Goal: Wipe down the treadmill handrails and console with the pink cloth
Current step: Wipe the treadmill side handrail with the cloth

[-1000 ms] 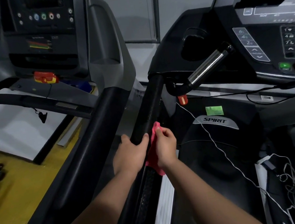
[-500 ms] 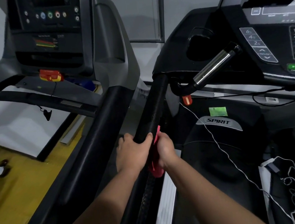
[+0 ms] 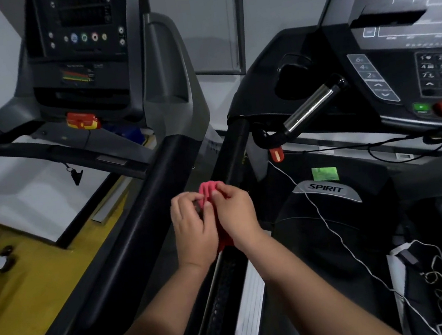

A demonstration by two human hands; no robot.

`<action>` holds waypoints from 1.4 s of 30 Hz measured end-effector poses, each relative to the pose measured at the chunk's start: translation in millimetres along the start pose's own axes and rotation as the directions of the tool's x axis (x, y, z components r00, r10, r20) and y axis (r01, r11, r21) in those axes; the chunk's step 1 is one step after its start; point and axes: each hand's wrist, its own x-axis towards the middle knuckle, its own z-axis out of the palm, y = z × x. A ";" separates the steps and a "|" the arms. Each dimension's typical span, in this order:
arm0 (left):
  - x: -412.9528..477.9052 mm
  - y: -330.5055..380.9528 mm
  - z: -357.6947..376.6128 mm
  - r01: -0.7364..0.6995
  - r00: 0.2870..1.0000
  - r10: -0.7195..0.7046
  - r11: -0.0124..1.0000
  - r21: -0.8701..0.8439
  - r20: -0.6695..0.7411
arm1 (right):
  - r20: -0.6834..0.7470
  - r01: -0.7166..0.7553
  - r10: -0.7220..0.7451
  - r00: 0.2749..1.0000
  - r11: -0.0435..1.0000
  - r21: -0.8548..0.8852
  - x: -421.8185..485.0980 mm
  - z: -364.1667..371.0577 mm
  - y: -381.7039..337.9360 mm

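The pink cloth (image 3: 208, 193) is bunched between both hands over the black left handrail (image 3: 231, 149) of the right treadmill. My left hand (image 3: 193, 228) pinches the cloth's left side with curled fingers. My right hand (image 3: 236, 215) grips its right side, thumb on top. Most of the cloth is hidden between the hands; a strip shows below them. The treadmill's console (image 3: 404, 44) with keypad sits at the upper right. A chrome pulse grip (image 3: 310, 107) angles up from the rail's far end.
A second treadmill stands to the left, with its own console (image 3: 84, 45) and wide black handrail (image 3: 148, 217). A white cord (image 3: 328, 226) trails across the SPIRIT motor cover (image 3: 327, 191). Tangled cables lie at the lower right. Yellow floor (image 3: 21, 286) shows at the left.
My left hand has let go of the handrail and joined the right hand on the cloth. The cloth has come up off the rail's side and is now bunched between both hands.
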 end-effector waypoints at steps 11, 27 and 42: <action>10.8 4.0 -0.9 0.014 0.944 -0.118 0.947 0.320 0.308 | -0.125 0.049 -0.076 0.989 0.978 -0.203 -8.8 -25.3 26.2; 70.9 -6.8 24.3 0.422 0.667 -0.541 0.841 0.338 0.512 | 0.056 -0.262 0.256 0.965 0.931 0.255 4.0 -14.0 27.5; 63.3 -14.5 19.4 0.305 0.668 -0.459 0.887 0.347 0.585 | -0.045 -0.257 0.271 0.962 0.946 0.197 5.3 -0.9 29.6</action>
